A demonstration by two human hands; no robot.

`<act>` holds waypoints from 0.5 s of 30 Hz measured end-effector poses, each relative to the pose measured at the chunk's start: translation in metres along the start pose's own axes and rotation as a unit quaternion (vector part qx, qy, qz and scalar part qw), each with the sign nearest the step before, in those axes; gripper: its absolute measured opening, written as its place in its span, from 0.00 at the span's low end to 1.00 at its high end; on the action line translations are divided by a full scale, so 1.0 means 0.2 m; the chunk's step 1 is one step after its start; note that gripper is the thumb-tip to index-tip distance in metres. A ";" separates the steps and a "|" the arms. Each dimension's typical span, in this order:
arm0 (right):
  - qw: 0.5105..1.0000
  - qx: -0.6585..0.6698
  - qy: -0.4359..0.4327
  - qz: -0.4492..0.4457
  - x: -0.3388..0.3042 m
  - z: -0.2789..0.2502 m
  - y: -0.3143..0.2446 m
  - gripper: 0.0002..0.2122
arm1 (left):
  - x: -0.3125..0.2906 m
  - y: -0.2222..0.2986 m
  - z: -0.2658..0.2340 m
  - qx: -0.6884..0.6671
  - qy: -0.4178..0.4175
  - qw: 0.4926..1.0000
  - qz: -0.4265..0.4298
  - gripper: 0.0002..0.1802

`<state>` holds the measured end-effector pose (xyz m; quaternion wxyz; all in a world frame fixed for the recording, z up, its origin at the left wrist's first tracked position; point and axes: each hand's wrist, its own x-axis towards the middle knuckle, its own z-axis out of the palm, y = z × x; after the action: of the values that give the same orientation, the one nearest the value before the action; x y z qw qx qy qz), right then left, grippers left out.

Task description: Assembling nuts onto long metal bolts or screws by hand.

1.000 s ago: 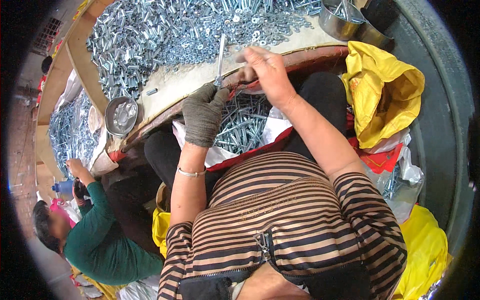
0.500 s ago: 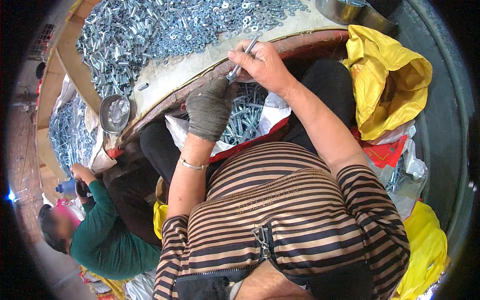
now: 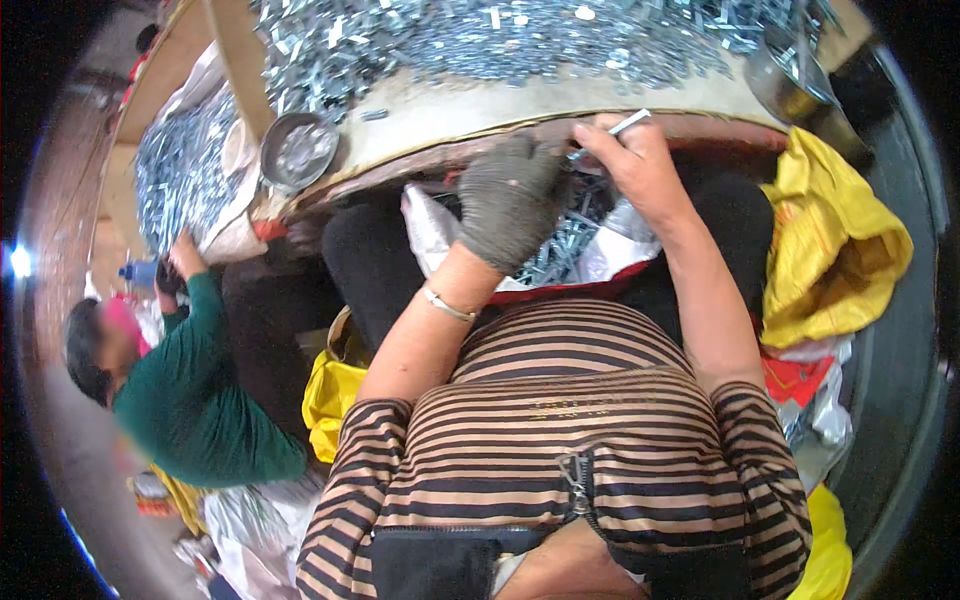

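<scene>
My bare right hand (image 3: 640,170) pinches a slim silvery metal bolt (image 3: 630,123), its upper end sticking out above the fingers. My left hand (image 3: 512,203), in a grey knitted glove, is closed at the lower end of the same bolt; its fingertips are blurred and partly hidden. Both hands are at the table's front edge. Below them, between my knees, a white-lined bag (image 3: 622,243) lies open with many long bolts (image 3: 565,248) inside.
A large heap of metal sleeves, nuts and washers (image 3: 540,45) covers the table (image 3: 430,105). A metal bowl (image 3: 300,150) stands left, metal containers (image 3: 790,85) right. A yellow sack (image 3: 830,240) lies at my right. A co-worker in green (image 3: 205,385) sits left beside another heap (image 3: 185,165).
The view has shifted, so the table and both hands appear farther right. The bolt now lies flatter, tilted toward the right, with both hands still at it.
</scene>
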<state>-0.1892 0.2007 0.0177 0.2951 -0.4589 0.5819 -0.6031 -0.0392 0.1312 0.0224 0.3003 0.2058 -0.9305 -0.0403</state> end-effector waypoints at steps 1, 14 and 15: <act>1.000 -0.001 -0.017 -0.001 -0.02 0.00 -0.03 0.17 | 0.00 0.00 -0.01 -0.007 -0.012 1.000 0.005 0.11; 0.972 -0.223 -0.006 -0.078 0.18 -0.06 0.05 0.15 | 0.07 -0.68 -0.24 0.239 -0.185 0.934 -0.192 0.10; 0.952 -0.281 0.048 -0.110 0.22 -0.09 0.07 0.14 | 0.10 -0.79 -0.24 0.278 -0.192 0.925 -0.174 0.09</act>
<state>-0.2262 0.1680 0.0151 0.0580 -0.5550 0.6871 -0.4653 0.0302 -0.0186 0.0412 0.0354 0.4275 -0.8940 0.1294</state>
